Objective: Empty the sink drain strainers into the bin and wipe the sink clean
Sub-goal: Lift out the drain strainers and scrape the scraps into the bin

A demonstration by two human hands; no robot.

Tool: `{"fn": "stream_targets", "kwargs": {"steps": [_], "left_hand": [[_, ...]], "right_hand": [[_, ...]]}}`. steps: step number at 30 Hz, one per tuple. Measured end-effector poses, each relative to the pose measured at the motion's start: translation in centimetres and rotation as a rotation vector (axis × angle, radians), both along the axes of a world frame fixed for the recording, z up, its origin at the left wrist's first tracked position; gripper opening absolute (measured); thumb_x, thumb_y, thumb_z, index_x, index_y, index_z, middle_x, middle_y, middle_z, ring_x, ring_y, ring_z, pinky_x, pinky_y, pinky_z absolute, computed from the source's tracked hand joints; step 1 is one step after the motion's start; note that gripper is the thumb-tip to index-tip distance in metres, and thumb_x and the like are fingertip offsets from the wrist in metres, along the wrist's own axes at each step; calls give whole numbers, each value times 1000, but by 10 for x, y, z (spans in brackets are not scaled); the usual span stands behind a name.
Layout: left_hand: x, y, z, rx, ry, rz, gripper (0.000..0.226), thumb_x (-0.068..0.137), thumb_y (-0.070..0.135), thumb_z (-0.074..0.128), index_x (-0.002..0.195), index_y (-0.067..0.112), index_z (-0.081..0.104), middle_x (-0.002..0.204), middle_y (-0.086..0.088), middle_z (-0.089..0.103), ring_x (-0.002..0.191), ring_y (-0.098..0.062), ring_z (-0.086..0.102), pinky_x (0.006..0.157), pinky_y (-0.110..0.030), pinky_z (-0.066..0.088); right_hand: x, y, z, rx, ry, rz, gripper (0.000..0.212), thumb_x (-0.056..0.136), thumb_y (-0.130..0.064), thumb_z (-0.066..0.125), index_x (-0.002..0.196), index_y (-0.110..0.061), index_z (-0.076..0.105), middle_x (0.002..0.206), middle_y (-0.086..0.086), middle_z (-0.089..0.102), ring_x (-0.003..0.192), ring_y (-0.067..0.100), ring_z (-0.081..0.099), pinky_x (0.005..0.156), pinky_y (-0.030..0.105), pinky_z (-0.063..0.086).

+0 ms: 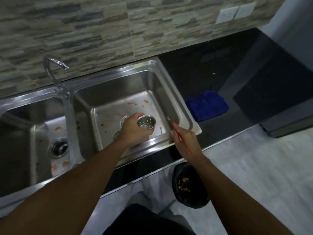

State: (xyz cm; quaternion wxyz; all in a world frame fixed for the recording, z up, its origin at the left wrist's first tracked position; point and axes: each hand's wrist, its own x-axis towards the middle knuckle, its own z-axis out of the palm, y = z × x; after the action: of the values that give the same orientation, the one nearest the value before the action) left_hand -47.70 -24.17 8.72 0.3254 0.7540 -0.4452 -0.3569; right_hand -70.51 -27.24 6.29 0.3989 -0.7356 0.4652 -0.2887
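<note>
My left hand (pixel 133 128) grips a perforated steel drain strainer (pixel 146 123), held above the floor of the right sink basin (pixel 118 92). Its bottom faces the camera. My right hand (pixel 186 141) pinches a thin red stick (pixel 177 133) that points toward the strainer from the basin's right rim. Orange food smears mark both basin floors. In the left basin (pixel 42 126) a second strainer (pixel 59 147) sits in its drain. A black-lined bin (pixel 189 185) with yellow scraps inside stands on the floor below the counter edge. A blue cloth (pixel 206 106) lies on the black counter right of the sink.
A chrome tap (pixel 54 68) rises between the basins at the back. The dark counter (pixel 220 65) runs right to a dark appliance (pixel 271 92). Stone-look tiles with white sockets (pixel 235 11) form the wall. My legs show on the pale floor (pixel 254 167).
</note>
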Motion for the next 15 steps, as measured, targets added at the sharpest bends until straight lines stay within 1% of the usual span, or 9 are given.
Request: {"fn": "stream_targets", "kwargs": {"steps": [1,2,4,5,7,8,10,12,15], "left_hand": [[7,-1,-6,18,0,-2,71,63,18,93,127,17,62,116,-1,67,106,-18,65,94,-30,52],[13,-3,-12,37,-4,-8,73,63,14,92,129,14,60,121,-2,64,111,-19,62,96,-28,49],[24,-7,-28,77,-13,-17,77,65,8,90,134,11,57,129,-5,60,119,-20,57,98,-22,44],[29,-9,-37,101,-9,-14,79,65,7,89,136,11,55,131,-5,59,120,-19,56,96,-16,43],[36,-14,-54,153,5,-3,82,68,11,89,140,17,51,127,1,57,112,-13,53,75,2,36],[37,-16,-61,181,-1,-5,82,69,15,89,141,21,50,124,3,57,111,-12,53,69,2,33],[41,-20,-77,223,-13,-24,82,68,19,88,141,23,50,128,2,60,118,-16,56,77,-5,30],[44,-26,-94,250,0,-45,82,66,18,90,139,20,51,133,-1,61,124,-19,57,85,-11,31],[50,-33,-116,309,31,-89,96,63,17,94,146,15,46,143,-5,56,133,-22,51,105,-21,37]], "right_hand": [[9,-7,-1,27,3,21,39,103,-18,48,141,-14,55,83,-2,66,77,10,69,75,21,55],[17,-12,-2,-5,50,47,39,103,-17,48,141,-16,55,82,2,69,75,12,69,73,21,55],[29,-22,-9,-57,160,99,40,103,-13,47,140,-22,55,72,2,68,64,4,65,62,13,50],[35,-27,-12,-32,200,112,40,102,-13,46,140,-23,55,69,-1,66,61,3,63,62,14,48],[48,-33,-20,21,273,128,41,102,-13,46,140,-21,57,71,0,66,62,9,63,67,25,52],[53,-34,-23,46,298,113,40,102,-12,47,140,-20,58,75,4,68,67,16,65,71,31,55],[63,-34,-28,77,349,1,40,101,-14,48,138,-22,60,85,10,72,77,25,68,80,39,57],[69,-32,-29,44,349,-142,40,100,-14,50,137,-25,61,85,10,73,75,27,69,78,39,59],[72,-32,-33,-2,332,-155,41,102,-15,48,140,-28,57,79,2,71,65,15,67,68,30,59]]}}
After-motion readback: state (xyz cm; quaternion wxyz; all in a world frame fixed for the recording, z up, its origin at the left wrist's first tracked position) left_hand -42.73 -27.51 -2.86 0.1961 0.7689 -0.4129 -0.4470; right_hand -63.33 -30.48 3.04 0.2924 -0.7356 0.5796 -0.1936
